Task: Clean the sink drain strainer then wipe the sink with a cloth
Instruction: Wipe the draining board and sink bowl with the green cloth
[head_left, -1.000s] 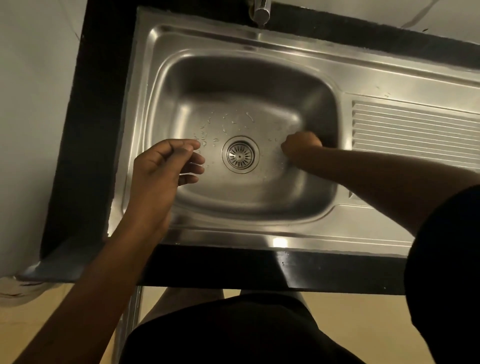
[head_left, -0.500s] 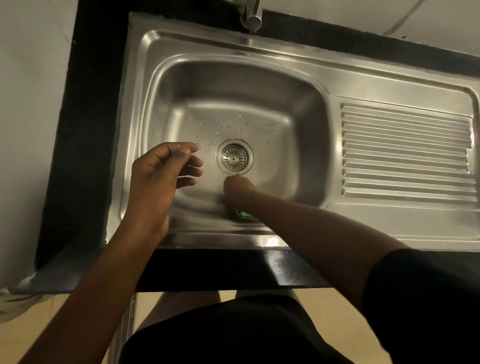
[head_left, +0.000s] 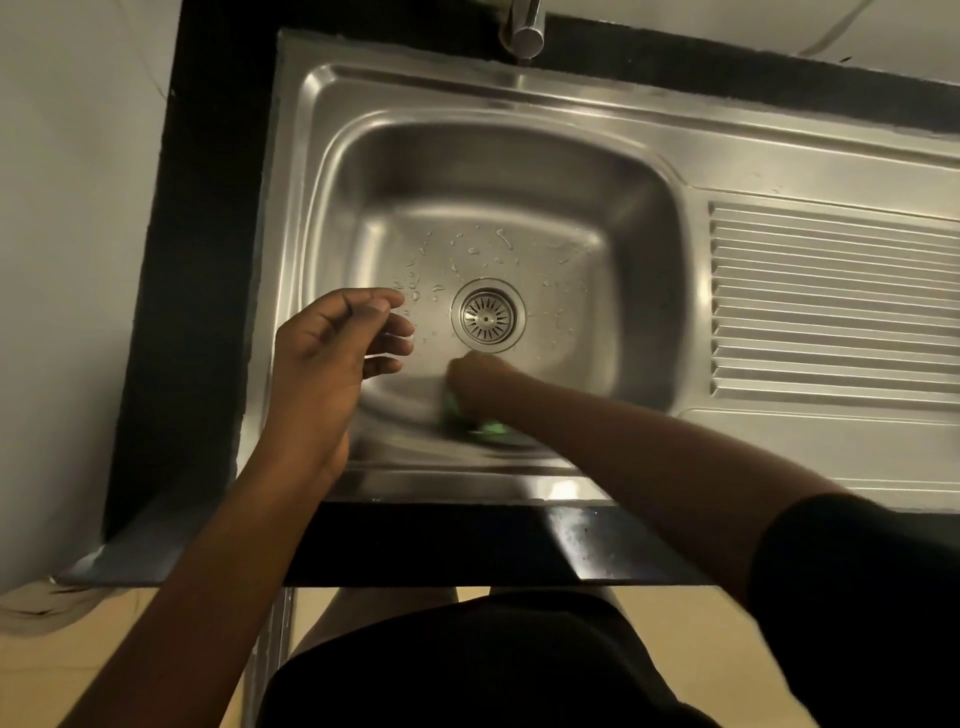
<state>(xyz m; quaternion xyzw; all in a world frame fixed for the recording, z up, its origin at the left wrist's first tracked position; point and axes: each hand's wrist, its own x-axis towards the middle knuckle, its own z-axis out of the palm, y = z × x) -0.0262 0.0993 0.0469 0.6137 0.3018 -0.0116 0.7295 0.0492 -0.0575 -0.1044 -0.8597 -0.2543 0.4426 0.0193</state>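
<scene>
The steel sink (head_left: 639, 218) has a round drain strainer (head_left: 487, 316) seated in the middle of its basin, with water drops around it. My right hand (head_left: 480, 379) is down in the basin just in front of the strainer, blurred, gripping a green cloth (head_left: 470, 418) against the near wall. Only a green edge of the cloth shows under the hand. My left hand (head_left: 332, 348) hovers over the sink's left rim with its fingers loosely curled, holding nothing.
A ribbed draining board (head_left: 831, 306) lies to the right of the basin. The tap spout (head_left: 524, 31) hangs over the back rim. A black counter (head_left: 208, 208) frames the sink, with a pale wall at left.
My right hand swept from the basin's right side to the near wall in front of the strainer, with the green cloth now showing under it. My left hand stayed by the left rim.
</scene>
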